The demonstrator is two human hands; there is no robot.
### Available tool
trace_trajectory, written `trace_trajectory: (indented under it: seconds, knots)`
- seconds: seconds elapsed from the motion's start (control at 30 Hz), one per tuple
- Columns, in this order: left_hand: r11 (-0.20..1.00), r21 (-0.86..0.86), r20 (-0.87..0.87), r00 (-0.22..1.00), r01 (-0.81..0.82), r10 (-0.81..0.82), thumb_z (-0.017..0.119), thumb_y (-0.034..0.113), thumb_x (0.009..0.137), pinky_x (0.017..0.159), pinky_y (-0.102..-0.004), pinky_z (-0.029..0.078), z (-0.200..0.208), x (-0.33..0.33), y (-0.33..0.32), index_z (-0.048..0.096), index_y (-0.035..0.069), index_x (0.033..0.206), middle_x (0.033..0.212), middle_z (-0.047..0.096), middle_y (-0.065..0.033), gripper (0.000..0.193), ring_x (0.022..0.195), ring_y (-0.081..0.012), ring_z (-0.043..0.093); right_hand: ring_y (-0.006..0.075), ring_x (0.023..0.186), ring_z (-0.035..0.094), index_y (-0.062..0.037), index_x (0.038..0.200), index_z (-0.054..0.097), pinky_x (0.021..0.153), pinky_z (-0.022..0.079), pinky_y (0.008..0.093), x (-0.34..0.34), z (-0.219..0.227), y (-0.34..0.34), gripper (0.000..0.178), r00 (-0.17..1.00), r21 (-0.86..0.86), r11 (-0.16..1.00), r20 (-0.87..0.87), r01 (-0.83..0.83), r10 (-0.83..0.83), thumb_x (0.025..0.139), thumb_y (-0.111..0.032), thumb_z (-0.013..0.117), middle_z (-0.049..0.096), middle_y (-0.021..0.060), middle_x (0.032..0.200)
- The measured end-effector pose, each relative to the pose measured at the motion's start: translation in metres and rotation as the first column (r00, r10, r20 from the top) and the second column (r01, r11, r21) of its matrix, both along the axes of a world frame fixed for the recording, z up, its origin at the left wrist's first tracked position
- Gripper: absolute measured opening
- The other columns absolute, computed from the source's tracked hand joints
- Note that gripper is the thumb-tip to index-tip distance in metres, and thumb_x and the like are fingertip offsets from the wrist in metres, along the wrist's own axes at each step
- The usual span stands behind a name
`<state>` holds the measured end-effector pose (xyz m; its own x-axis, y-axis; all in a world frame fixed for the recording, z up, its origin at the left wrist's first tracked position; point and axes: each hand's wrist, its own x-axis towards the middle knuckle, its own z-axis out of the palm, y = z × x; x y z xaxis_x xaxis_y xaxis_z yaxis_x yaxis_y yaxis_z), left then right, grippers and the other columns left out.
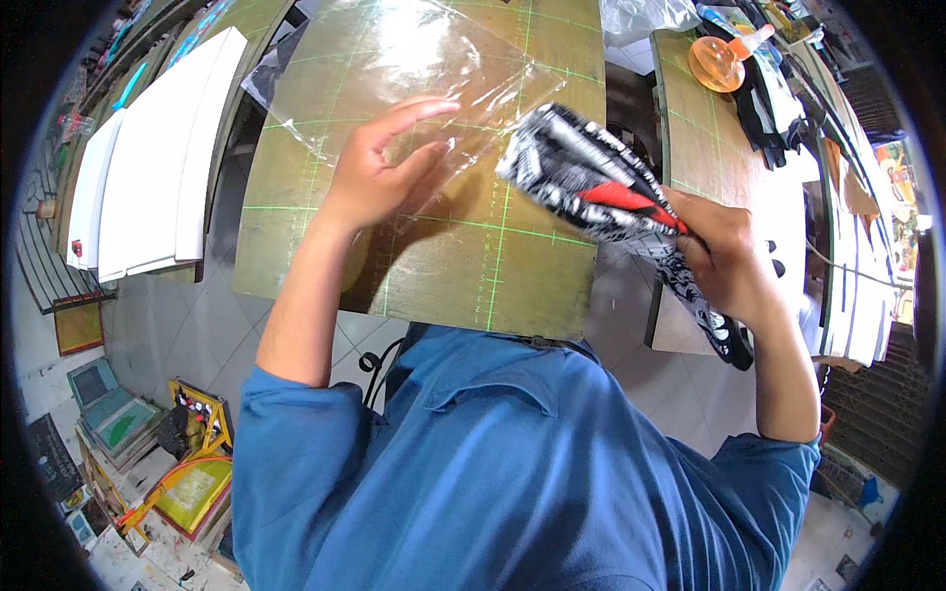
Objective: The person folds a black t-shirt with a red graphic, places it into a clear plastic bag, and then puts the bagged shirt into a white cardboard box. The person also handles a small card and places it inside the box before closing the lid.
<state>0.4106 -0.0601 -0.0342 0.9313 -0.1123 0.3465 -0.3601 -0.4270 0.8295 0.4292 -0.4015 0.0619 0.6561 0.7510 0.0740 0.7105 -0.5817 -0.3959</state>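
Observation:
My right hand [727, 258] is closed around a bunched, folded cloth [591, 177] printed in black and white with a red patch. The cloth's far end points left over the table, and a loose tail hangs below my fist. My left hand [384, 163] is held over a clear plastic sheet or bag [384, 74], with thumb and forefinger apart and nothing seen between them. Its other fingers are partly hidden. The glossy plastic lies across the far half of the brown table [443, 266], which is marked with green grid lines.
To the left stand large white boards or boxes [172, 163]. At the right, a second table [695, 138] carries an orange squeeze bottle [717, 64] and dark folded cloth [767, 108]. Coloured frames [202, 492] lie at the lower left.

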Motion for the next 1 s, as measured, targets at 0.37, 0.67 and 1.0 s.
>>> trace_trajectory:
  seconds: [0.37,0.67,1.0]
  knots:
    - [0.796,0.559,0.126,0.973,-0.231,0.193,0.070,0.026,0.079,0.097,-0.0424,0.039,-0.033,0.000,0.000,0.067,0.008,0.095,0.110,0.065,-0.0101,0.025,0.112,-0.0282,0.057,0.0412,0.084,0.060,-0.0010,0.118,0.057,0.075,0.047,0.0441,0.001,0.014,0.023,0.037,0.977,-0.057,0.981,-0.095,0.187,-0.192,0.081,-0.005,0.057,0.062,0.0238,0.089]
    - [0.933,0.044,0.254,0.907,-0.357,0.335,0.066,0.008,0.077,0.072,-0.0336,0.048,-0.016,0.007,-0.006,0.068,0.004,0.080,0.084,0.068,-0.0104,0.006,0.074,-0.0279,0.065,0.0433,0.089,0.056,-0.0053,0.118,0.055,0.075,0.045,0.0484,0.002,0.022,0.053,0.034,0.981,-0.107,0.986,-0.134,0.127,-0.141,0.084,-0.007,0.055,0.061,0.0242,0.092]
    - [0.904,-0.167,0.255,0.869,-0.394,0.425,0.066,0.005,0.080,0.076,-0.0283,0.049,0.017,0.000,-0.015,0.068,0.000,0.085,0.090,0.069,-0.0126,0.007,0.084,-0.0201,0.066,0.0412,0.093,0.057,-0.0084,0.122,0.053,0.081,0.044,0.0494,0.011,0.029,0.074,0.036,0.974,-0.256,0.953,-0.113,0.164,-0.198,0.087,-0.013,0.052,0.061,0.0233,0.096]
